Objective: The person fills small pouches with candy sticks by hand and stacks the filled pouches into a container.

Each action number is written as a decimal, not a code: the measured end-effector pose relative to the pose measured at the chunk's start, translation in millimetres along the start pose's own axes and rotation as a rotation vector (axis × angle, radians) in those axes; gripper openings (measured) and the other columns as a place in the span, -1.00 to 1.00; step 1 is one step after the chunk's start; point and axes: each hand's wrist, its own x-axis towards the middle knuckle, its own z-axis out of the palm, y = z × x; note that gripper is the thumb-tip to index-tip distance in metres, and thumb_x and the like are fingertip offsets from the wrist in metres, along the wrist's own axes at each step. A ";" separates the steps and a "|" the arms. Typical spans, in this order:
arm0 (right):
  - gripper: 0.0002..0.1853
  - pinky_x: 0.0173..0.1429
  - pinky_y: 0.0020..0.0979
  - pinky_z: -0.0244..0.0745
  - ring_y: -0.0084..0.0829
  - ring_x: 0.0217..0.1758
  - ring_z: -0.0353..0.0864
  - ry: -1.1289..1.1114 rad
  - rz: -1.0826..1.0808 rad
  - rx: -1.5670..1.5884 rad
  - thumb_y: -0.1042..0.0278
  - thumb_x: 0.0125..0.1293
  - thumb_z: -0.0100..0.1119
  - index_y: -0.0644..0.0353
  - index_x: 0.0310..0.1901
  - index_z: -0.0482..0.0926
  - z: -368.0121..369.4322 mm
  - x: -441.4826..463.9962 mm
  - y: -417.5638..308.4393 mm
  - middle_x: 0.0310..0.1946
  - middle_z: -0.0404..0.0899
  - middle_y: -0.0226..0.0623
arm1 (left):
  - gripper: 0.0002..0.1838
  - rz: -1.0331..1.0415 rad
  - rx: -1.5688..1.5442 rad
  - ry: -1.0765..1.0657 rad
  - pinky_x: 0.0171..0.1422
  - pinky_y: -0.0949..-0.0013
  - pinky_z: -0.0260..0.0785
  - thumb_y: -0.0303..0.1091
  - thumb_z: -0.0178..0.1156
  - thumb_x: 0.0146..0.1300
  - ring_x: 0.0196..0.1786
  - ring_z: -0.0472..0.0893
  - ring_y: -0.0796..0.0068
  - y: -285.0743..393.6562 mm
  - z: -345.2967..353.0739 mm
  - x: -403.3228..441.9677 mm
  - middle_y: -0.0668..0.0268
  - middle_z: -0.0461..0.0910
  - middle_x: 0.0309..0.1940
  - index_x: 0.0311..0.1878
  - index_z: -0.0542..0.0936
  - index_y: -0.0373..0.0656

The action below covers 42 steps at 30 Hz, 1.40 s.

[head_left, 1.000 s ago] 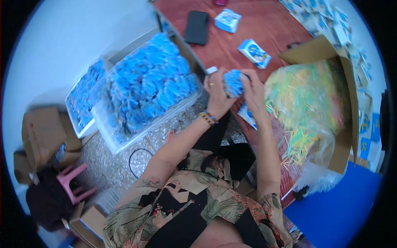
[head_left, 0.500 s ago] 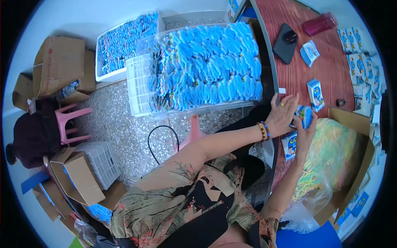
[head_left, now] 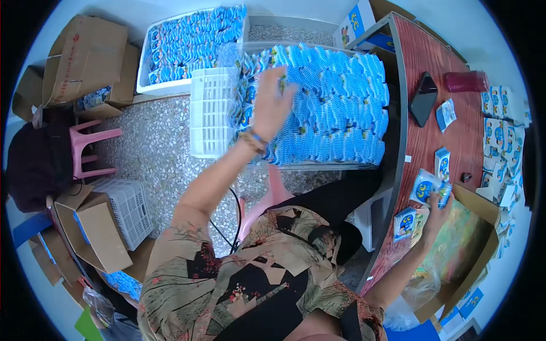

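My left hand [head_left: 272, 107] is over the left part of a clear plastic bin [head_left: 318, 166], blurred by motion. Its thumb stands apart from its fingers, and I see nothing held between them. Tightly packed rows of small blue-and-white packets [head_left: 335, 108] fill the bin. At the right, my right hand [head_left: 437, 210] is closed on blue-and-white packets [head_left: 424, 186], held above the reddish wooden table [head_left: 424, 148]. Just below them on the table lies a similar packet [head_left: 405, 224]. Another packet [head_left: 442, 163] lies beyond my right hand.
On the table are a black phone [head_left: 424, 99], a red translucent cup [head_left: 466, 82] and a loose packet [head_left: 446, 115]. An open cardboard box [head_left: 486, 250] with a plastic liner stands at the right. A white crate [head_left: 142, 85] of packets, cartons [head_left: 85, 62] and a pink stool [head_left: 85, 142] are leftward.
My left hand has left the packets by my right hand and swung left over the bin. My right hand keeps hold of the packets. The whole view has shifted.
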 end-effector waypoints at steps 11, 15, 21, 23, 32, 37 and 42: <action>-0.47 -0.07 -0.58 0.44 -0.60 -0.15 0.51 -0.529 -0.118 0.516 0.48 0.14 0.25 0.28 0.17 0.35 185.9 -1.0 -152.8 -0.13 0.51 -0.33 | -0.59 -0.020 0.398 -0.173 -0.07 0.08 0.39 -0.24 0.32 0.12 -0.21 0.53 -0.03 -75.9 -32.7 -12.6 0.03 0.53 -0.33 -0.07 0.50 -0.32; -0.32 0.01 -0.51 0.47 -0.55 -0.06 0.52 -0.657 -0.058 0.604 0.48 0.17 0.27 0.44 0.29 0.19 213.0 -7.7 -165.1 -0.05 0.51 -0.24 | -0.58 -0.193 0.548 -0.363 -0.10 0.07 0.46 -0.14 0.32 0.08 -0.19 0.60 -0.02 -61.2 -32.6 5.2 -0.03 0.57 -0.26 -0.17 0.53 -0.31; -0.29 -0.03 -0.50 0.52 -0.53 -0.09 0.59 -0.554 0.007 0.601 0.39 0.14 0.34 0.40 0.28 0.22 230.3 -5.3 -144.2 -0.07 0.56 -0.19 | -0.75 -0.214 0.677 -0.331 -0.26 0.11 0.55 -0.24 0.24 0.08 -0.35 0.67 0.02 -62.8 -12.6 1.6 -0.01 0.64 -0.40 -0.34 0.60 -0.26; -0.25 -0.03 -0.50 0.52 -0.51 -0.08 0.59 -0.536 0.029 0.591 0.36 0.14 0.35 0.40 0.30 0.19 233.0 -1.9 -145.7 -0.06 0.56 -0.17 | -0.80 -0.248 0.705 -0.313 -0.30 0.11 0.55 -0.28 0.22 0.09 -0.39 0.67 0.02 -63.8 -10.6 -0.5 0.00 0.64 -0.45 -0.38 0.61 -0.25; -0.04 0.06 -0.29 0.53 -0.40 -0.02 0.61 -0.570 0.115 0.575 0.40 0.13 0.36 0.43 0.42 -0.08 249.0 7.6 -146.1 0.00 0.53 -0.09 | -0.76 -0.211 0.538 -0.244 -0.22 0.00 0.51 -0.28 0.11 0.15 -0.35 0.64 -0.04 -74.5 -13.3 -9.3 -0.03 0.63 -0.43 -0.32 0.60 -0.28; -0.02 -0.06 -0.34 0.56 -0.33 -0.04 0.63 -0.579 0.150 0.607 0.24 0.08 0.41 0.39 0.41 -0.01 244.9 3.8 -134.8 0.04 0.49 -0.01 | -0.75 -0.347 0.655 -0.293 -0.20 -0.01 0.51 -0.23 0.13 0.16 -0.34 0.64 -0.04 -64.5 -10.6 1.0 -0.03 0.63 -0.44 -0.37 0.63 -0.24; -0.07 -0.05 -0.33 0.61 -0.42 -0.08 0.65 -0.589 0.146 0.604 0.37 0.15 0.35 0.41 0.41 -0.07 242.7 9.1 -122.1 -0.03 0.54 -0.10 | -0.75 -0.330 0.647 -0.310 -0.19 -0.01 0.51 -0.23 0.12 0.16 -0.35 0.64 -0.05 -62.7 -15.7 4.1 -0.02 0.63 -0.44 -0.41 0.64 -0.21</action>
